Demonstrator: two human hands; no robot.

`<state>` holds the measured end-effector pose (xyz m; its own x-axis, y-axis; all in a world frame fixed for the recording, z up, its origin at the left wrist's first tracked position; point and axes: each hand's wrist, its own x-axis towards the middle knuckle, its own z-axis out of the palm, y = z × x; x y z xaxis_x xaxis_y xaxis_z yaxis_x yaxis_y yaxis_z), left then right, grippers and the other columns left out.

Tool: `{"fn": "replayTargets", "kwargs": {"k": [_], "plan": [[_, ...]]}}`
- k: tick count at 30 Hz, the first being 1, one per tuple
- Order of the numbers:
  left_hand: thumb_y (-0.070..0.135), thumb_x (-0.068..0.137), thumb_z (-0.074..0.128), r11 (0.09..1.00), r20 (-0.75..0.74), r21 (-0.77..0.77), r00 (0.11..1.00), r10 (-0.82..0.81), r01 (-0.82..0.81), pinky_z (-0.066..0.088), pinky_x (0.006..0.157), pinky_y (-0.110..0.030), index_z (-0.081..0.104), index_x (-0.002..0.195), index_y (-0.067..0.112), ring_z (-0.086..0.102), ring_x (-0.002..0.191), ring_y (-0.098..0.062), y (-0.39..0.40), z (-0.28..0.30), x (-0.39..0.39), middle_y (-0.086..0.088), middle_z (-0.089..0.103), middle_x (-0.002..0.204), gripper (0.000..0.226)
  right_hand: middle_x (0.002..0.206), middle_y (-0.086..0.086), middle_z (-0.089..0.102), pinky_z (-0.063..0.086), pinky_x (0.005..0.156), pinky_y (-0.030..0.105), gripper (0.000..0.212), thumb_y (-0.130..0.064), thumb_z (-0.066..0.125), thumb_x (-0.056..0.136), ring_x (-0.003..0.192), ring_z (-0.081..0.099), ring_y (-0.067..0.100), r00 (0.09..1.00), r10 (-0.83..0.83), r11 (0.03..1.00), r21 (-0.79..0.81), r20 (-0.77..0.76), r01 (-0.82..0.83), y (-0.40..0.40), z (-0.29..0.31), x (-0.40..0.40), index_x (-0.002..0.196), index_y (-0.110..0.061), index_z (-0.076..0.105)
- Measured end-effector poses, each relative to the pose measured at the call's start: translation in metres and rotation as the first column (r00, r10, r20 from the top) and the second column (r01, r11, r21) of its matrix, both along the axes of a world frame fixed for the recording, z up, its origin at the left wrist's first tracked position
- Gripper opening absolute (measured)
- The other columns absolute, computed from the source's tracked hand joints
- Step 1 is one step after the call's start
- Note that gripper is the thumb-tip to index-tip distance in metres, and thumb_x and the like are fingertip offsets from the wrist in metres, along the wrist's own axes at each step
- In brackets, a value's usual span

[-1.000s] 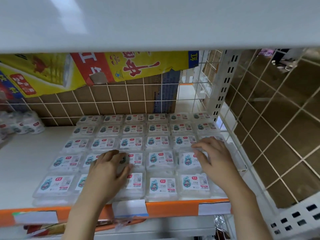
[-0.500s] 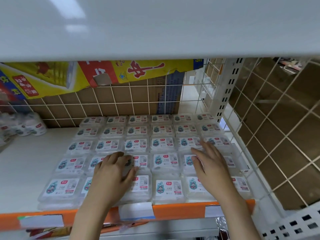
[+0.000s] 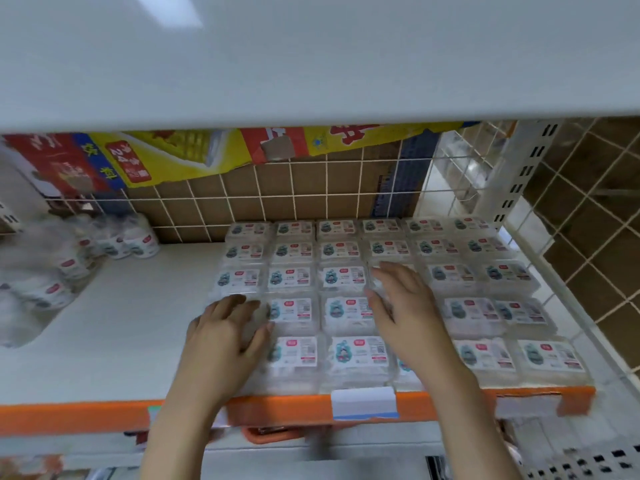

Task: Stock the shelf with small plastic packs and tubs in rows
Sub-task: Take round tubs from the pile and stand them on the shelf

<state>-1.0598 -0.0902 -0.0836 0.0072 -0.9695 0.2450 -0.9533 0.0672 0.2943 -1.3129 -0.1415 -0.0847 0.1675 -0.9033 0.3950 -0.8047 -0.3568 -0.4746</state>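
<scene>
Both hands are lying flat on the block of packs (image 3: 349,310), fingers spread and gripping nothing. Left hand (image 3: 225,332) is pressing the block's left edge column, near the orange shelf lip (image 3: 86,415); right hand (image 3: 405,313) is resting mid-block, farther back from that lip. Rows are running along the lip, columns going back to the wire grid (image 3: 294,188). Bare shelf is lying left of the block, so the left hand is nearer. Tubs (image 3: 138,242) are sitting well apart, far left.

**A shop aisle**

We see a retail shelf (image 3: 114,341) with an orange price rail (image 3: 69,415) and paper tags (image 3: 363,403), identical labelled packs (image 3: 349,311) in rows, a wire-grid back (image 3: 294,188), and cartons (image 3: 166,157) behind.
</scene>
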Motion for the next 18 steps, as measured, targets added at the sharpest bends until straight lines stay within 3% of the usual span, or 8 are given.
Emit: {"fn": "replayTargets", "kwargs": {"k": [6, 18], "plan": [[0.052, 0.079, 0.036, 0.998, -0.050, -0.004, 0.997, 0.066, -0.066, 0.052, 0.078, -0.047, 0.070, 0.105, 0.010, 0.063, 0.097, -0.037, 0.017, 0.003, 0.091, -0.013, 0.067, 0.108, 0.060, 0.124, 0.003, 0.056, 0.040, 0.101, 0.039, 0.047, -0.039, 0.034, 0.090, 0.118, 0.050, 0.023, 0.994, 0.078, 0.997, 0.031, -0.073, -0.075, 0.018, 0.002, 0.096, 0.121, -0.014, 0.060], [0.055, 0.078, 0.034, 0.994, -0.080, 0.048, 0.991, 0.104, -0.100, 0.052, 0.075, -0.044, 0.069, 0.106, 0.006, 0.063, 0.093, -0.037, 0.051, -0.010, 0.242, -0.013, 0.066, 0.105, 0.066, 0.116, 0.007, 0.064, 0.046, 0.094, 0.040, 0.043, -0.035, 0.040, 0.086, 0.108, 0.059, 0.027, 0.993, 0.073, 0.997, 0.028, -0.095, -0.071, 0.044, -0.002, 0.238, 0.114, -0.012, 0.065]]}}
